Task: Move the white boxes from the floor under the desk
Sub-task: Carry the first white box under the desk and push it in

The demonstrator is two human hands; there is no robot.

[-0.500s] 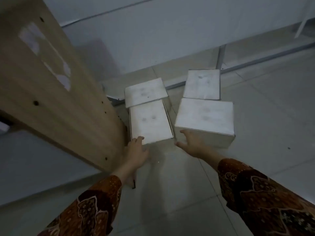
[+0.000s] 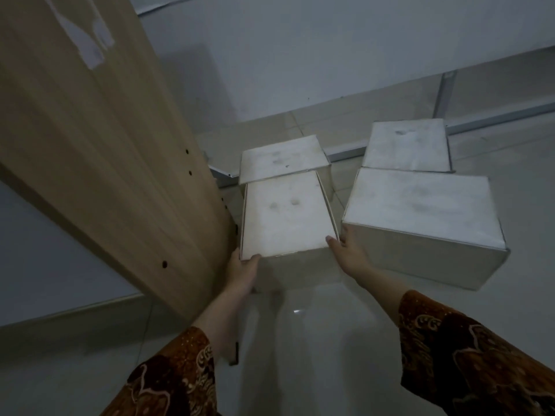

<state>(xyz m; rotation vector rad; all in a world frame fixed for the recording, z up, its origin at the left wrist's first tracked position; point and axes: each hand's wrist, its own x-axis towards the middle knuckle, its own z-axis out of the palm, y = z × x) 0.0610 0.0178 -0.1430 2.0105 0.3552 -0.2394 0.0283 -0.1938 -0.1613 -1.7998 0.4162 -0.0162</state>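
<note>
Several white boxes stand on the tiled floor beside the wooden desk panel. The near left box is gripped on both sides: my left hand holds its left front corner, and my right hand presses its right front corner. Behind it sits another white box. To the right is a larger white box, with a further box behind that one. My right hand sits in the gap between the held box and the larger box.
A metal floor rail runs behind the boxes, with a vertical metal post at the right. The white wall lies behind. Glossy floor tiles stretch toward me between my patterned sleeves.
Both hands have closed in on the near left box, one at each front corner. The view has come closer to the boxes.
</note>
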